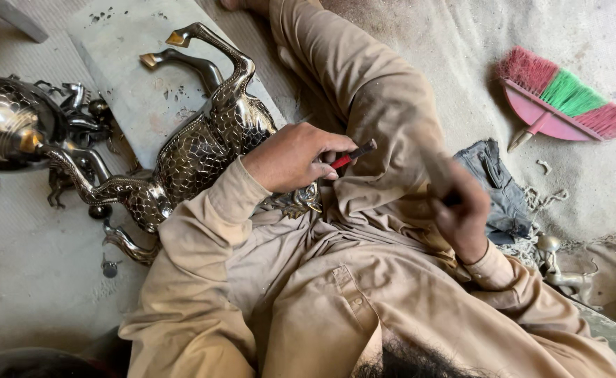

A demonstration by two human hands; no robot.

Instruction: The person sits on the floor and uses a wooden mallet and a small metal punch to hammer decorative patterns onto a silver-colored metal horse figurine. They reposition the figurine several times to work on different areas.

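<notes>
Lying across the floor (35,280) and a grey slab (140,84), legs stretched toward the top of the view: a large engraved metal animal figure (203,143), dark and scale-patterned with brass-coloured hooves, its near end resting against the lap of a person in tan clothing. Standing at far left, just beside the figure: a second rounded engraved metal piece (7,122), partly cut off by the frame. Lying well apart at upper right: a pink hand broom (560,105) with pink and green bristles. Sitting crumpled near the right knee: a grey cloth (497,185). Gripping a red-handled chisel (353,154), tip pressed toward the figure's near end: left hand (290,157), fingers closed around the shaft. Closing around a blurred striking tool (437,171), kind impossible to tell, raised just beside the chisel: right hand (462,213). Lying near the figure's lower leg: a small metal screw-like bit (109,266).
</notes>
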